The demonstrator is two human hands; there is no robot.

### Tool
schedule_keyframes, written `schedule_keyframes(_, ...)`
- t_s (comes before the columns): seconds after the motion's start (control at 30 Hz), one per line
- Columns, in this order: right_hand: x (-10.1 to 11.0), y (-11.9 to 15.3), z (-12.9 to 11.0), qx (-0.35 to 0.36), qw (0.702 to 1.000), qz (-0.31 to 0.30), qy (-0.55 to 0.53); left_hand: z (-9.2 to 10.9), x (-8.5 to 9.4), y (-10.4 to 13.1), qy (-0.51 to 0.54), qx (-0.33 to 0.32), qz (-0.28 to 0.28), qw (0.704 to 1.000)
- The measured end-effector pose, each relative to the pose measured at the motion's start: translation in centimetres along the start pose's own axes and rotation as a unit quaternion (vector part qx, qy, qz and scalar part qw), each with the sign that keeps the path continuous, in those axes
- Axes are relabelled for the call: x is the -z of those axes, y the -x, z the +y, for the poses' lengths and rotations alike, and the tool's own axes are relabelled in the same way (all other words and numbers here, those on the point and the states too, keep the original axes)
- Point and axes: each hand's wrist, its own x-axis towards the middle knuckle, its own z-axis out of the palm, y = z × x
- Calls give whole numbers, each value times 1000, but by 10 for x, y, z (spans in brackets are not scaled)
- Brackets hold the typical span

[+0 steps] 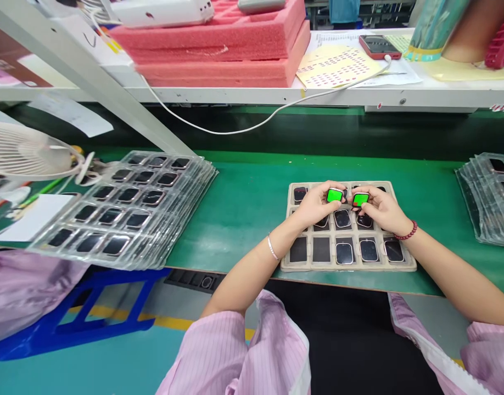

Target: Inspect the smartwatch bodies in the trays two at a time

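Observation:
My left hand (318, 204) pinches a square smartwatch (335, 195) whose screen is lit green. Close beside it, my right hand (379, 207) grips a second smartwatch (360, 200), also green, with a small red patch at its lower left. Both watches are held just above a beige tray (285, 263) of square pockets. Dark-screened watches (345, 253) sit in several pockets, while two front-left pockets (321, 250) show only a dark base. My hands hide part of the back rows.
Stacked clear trays of dark watches (128, 195) stand left on the green bench (244, 203); more clear trays (482, 203) are at the right edge. A white fan (25, 151) is far left. A white cable (235, 131) droops from the shelf, which bears red foam (219, 55) and a phone (379, 47).

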Motion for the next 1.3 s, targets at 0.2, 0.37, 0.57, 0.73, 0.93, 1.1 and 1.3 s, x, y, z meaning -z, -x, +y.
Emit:
schedule_keyframes(0.2, 1, -1, 3, -10, 1000, -8, 2, 4, -1, 1, -22, 10, 10, 1000)
schedule_keyframes(0.37, 1, 1, 2, 12, 999, -6, 41, 5, -1, 2, -20, 9, 0, 1000)
schedule_keyframes(0.57, 0, 2, -1, 29, 998, -6, 63, 5, -2, 1, -13, 28, 10, 999)
schedule_keyframes(0.73, 1, 0, 0, 17, 999, 0, 29, 5, -3, 0, 5, 33, 15, 999)
schedule_keyframes(0.93, 1, -1, 4, -4, 999, -7, 41, 4, -2, 0, 14, 19, 19, 1000)
schedule_keyframes(1.1, 1, 0, 4, 5, 999, -6, 43, 0, -1, 0, 1, 28, 26, 999)
schedule_keyframes(1.3, 0, 0, 4, 6, 999, 6, 50, 2, -2, 0, 13, 41, 21, 999)
